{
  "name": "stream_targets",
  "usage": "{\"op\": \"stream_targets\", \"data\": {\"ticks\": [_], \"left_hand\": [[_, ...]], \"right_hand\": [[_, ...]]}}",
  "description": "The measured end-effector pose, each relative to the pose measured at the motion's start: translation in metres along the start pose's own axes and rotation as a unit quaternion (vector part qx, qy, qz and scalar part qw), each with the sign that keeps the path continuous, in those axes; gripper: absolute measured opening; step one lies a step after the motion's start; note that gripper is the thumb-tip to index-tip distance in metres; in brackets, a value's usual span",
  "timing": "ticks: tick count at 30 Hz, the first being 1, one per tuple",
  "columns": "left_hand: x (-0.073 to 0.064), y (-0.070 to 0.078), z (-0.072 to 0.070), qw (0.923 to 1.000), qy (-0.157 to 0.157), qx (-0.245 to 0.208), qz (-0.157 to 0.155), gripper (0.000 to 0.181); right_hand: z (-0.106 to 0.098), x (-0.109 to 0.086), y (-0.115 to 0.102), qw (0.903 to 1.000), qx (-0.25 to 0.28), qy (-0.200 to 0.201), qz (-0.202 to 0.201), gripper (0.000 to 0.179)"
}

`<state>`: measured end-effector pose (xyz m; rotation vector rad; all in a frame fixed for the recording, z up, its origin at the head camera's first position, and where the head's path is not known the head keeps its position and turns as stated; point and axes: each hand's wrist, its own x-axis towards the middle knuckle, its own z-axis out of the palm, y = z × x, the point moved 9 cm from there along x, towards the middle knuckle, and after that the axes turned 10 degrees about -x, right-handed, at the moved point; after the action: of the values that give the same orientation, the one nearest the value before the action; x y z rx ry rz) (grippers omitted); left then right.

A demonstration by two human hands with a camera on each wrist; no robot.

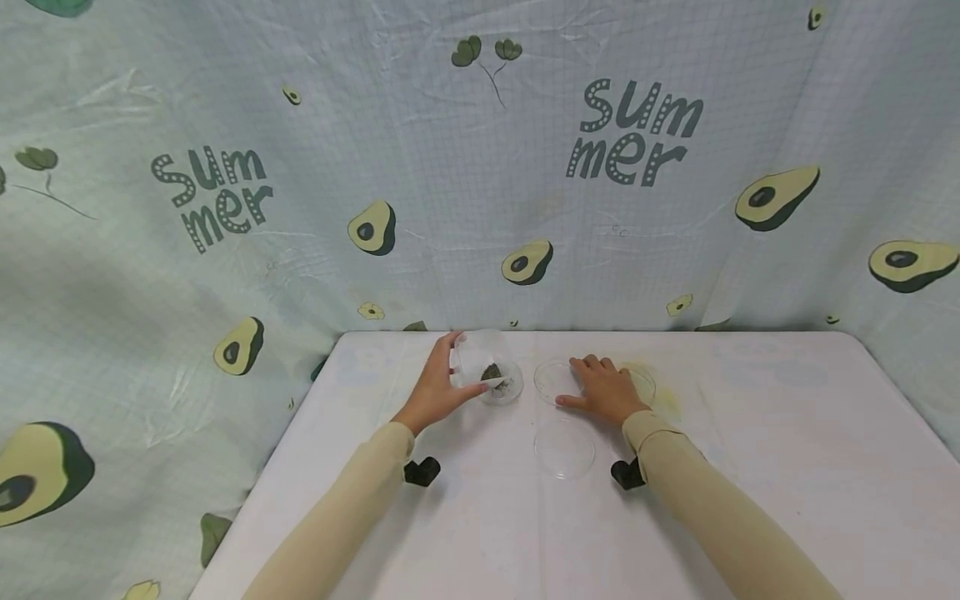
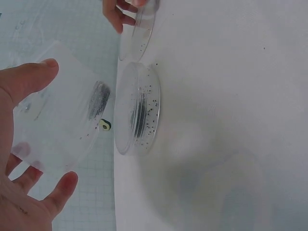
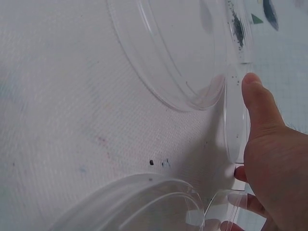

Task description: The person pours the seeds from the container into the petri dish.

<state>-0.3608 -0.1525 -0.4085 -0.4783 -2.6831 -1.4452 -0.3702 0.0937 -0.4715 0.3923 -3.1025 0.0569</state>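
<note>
A clear dish (image 1: pixel 564 448) is set nearest. At its one o'clock, other clear dishes (image 1: pixel 552 384) are touched by the right hand (image 1: pixel 604 390), fingers loosely spread. Toward ten o'clock, a speckled dish (image 1: pixel 513 393) is overhung by a clear bag (image 2: pixel 62 108), pinched by the left hand (image 1: pixel 437 382).

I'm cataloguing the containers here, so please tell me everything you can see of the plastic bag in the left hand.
The plastic bag looks thin, flat and see-through, slightly cloudy, with straight edges. Dark grains are gathered toward its lower end. The left hand grips it, thumb over one face, with some fingertips showing through the film. It is held tilted, its lower end close to a clear petri dish; whether it is open there, I can't tell.
</note>
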Motion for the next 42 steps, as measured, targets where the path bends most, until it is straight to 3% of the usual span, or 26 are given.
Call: {"op": "stream_targets", "data": {"ticks": [8, 22, 42], "left_hand": [[0.004, 0.006, 0.004, 0.9999, 0.001, 0.010, 0.011, 0.095], [0.011, 0.020, 0.010, 0.9947, 0.006, 0.085, 0.058, 0.094], [0.016, 0.034, 0.022, 0.9877, 0.006, 0.111, 0.110, 0.093]], "right_hand": [[-0.002, -0.001, -0.003, 0.9999, -0.002, 0.013, -0.003, 0.084], [0.004, 0.003, 0.000, 0.9999, -0.007, 0.000, 0.008, 0.087], [-0.004, -0.003, -0.004, 0.9998, -0.015, 0.010, 0.008, 0.085]]}}
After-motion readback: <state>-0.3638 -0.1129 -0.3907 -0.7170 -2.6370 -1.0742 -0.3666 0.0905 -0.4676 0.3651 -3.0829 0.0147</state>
